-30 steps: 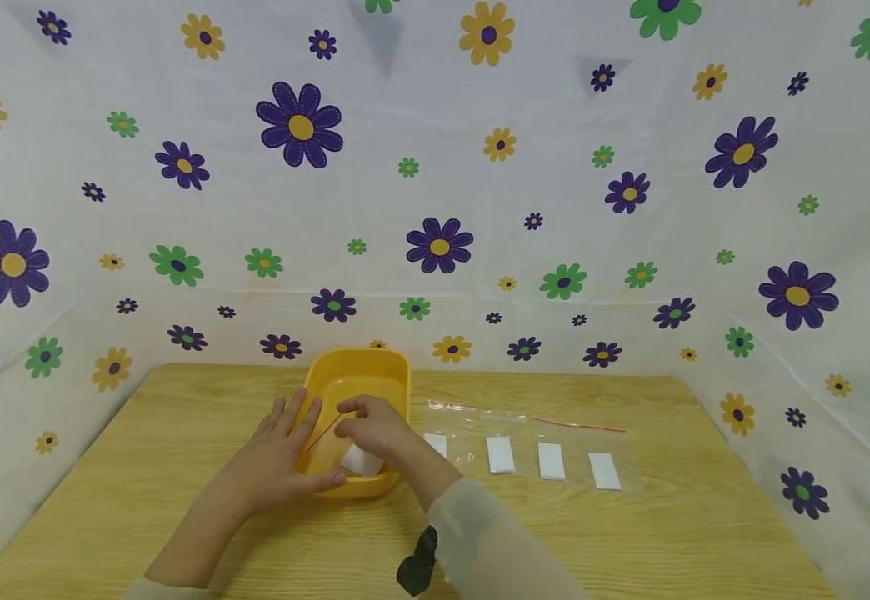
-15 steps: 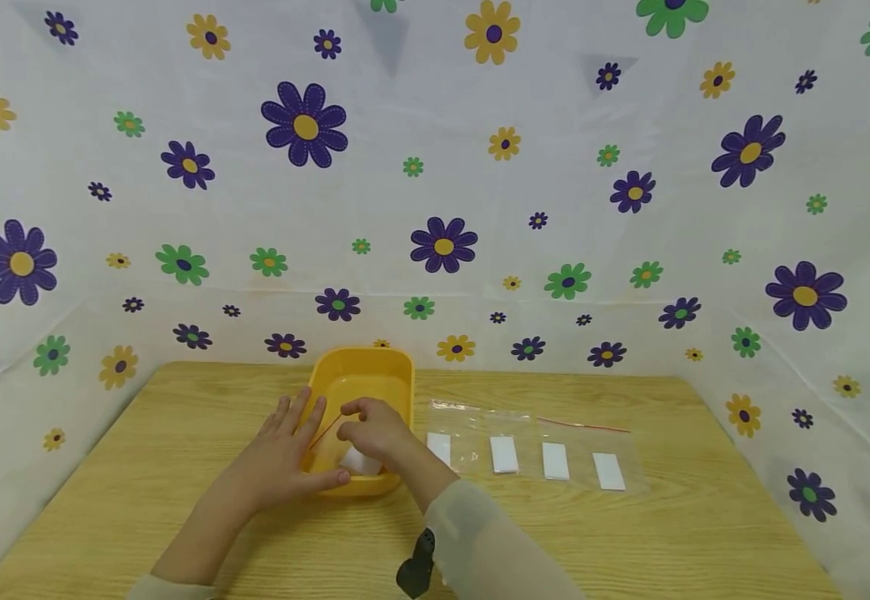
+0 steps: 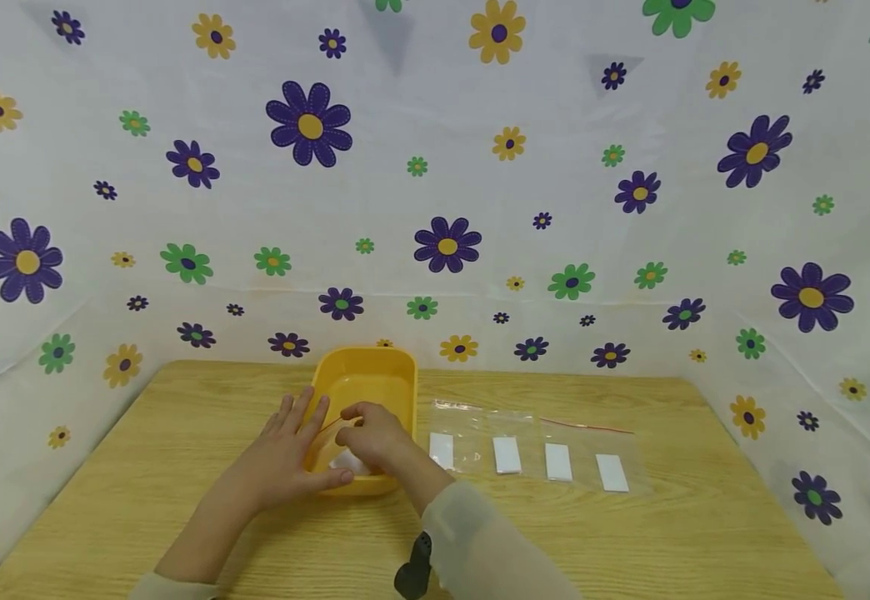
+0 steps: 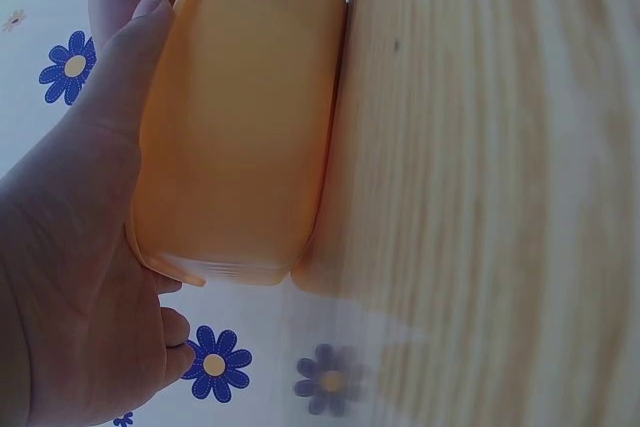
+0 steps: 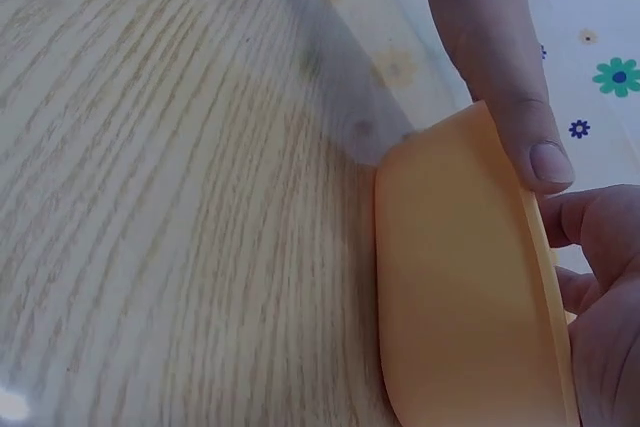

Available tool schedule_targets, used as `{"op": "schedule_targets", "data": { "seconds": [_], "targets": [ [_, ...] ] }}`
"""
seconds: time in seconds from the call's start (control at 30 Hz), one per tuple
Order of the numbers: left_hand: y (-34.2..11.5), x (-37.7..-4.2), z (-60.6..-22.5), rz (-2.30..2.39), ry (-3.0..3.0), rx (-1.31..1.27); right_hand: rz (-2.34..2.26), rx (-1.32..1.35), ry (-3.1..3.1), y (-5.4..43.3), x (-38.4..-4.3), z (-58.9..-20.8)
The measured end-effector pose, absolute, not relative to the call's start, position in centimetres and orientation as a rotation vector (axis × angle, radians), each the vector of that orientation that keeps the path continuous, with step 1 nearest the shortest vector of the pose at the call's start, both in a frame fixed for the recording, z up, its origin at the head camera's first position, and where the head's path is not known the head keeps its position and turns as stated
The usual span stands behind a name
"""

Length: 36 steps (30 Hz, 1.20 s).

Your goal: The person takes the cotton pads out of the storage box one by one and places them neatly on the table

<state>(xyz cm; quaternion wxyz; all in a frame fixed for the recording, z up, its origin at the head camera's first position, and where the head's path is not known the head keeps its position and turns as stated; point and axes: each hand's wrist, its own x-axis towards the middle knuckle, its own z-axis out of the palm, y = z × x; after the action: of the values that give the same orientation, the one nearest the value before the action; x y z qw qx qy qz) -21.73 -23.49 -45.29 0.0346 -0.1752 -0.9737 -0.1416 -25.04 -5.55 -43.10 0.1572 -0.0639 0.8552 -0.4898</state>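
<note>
A yellow plastic tub (image 3: 363, 360) stands toward the back of the table. My left hand (image 3: 277, 462) lies over its left side with fingers spread, and the thumb is at the near rim. Inside the tub is a clear zip bag with a red seal line (image 3: 332, 424) and a white card (image 3: 347, 462). My right hand (image 3: 378, 437) reaches over the right rim, fingers bent at the bag and the index fingertip at the red line. Its lower fingers are hidden. In the left wrist view the left thumb (image 4: 125, 67) runs along the rim.
To the right of the tub, several clear zip bags lie in a row, with white cards (image 3: 507, 455) in them; a red seal line (image 3: 588, 426) shows on the right. A black device (image 3: 414, 568) sits by the right sleeve (image 3: 487, 542). Flower-patterned cloth (image 3: 375, 200) walls the wooden table (image 3: 675, 517).
The red seal line and white card in the tub have shifted, with less of both showing. Both hands keep nearly the same place at the tub. The whole view has drifted slightly.
</note>
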Motion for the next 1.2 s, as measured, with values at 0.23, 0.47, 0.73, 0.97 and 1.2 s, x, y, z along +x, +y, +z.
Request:
{"op": "schedule_targets", "data": {
  "seconds": [0.23, 0.47, 0.73, 0.97, 1.2],
  "targets": [
    [-23.43, -21.91, -45.37, -0.431, -2.997, -0.523, -1.325, -0.198, 2.592, -5.64, -24.84, -42.92],
    [-23.44, -21.93, -45.37, -0.432, -2.990, -0.526, -1.371, -0.192, 2.552, -5.71, -25.08, -42.94],
    [-23.43, -21.96, -45.50, -0.427, -2.994, -0.538, -1.500, -0.119, 2.485, -5.62, -25.19, -43.12],
    [-23.32, -21.93, -45.33, -0.435, -2.994, -0.543, -1.585, -0.071, 2.461, -5.55, -25.45, -43.21],
    [-23.43, -21.75, -45.20, -0.437, -2.996, -0.542, -1.523, -0.141, 2.518, -5.55, -25.06, -42.79]
  ]
}}
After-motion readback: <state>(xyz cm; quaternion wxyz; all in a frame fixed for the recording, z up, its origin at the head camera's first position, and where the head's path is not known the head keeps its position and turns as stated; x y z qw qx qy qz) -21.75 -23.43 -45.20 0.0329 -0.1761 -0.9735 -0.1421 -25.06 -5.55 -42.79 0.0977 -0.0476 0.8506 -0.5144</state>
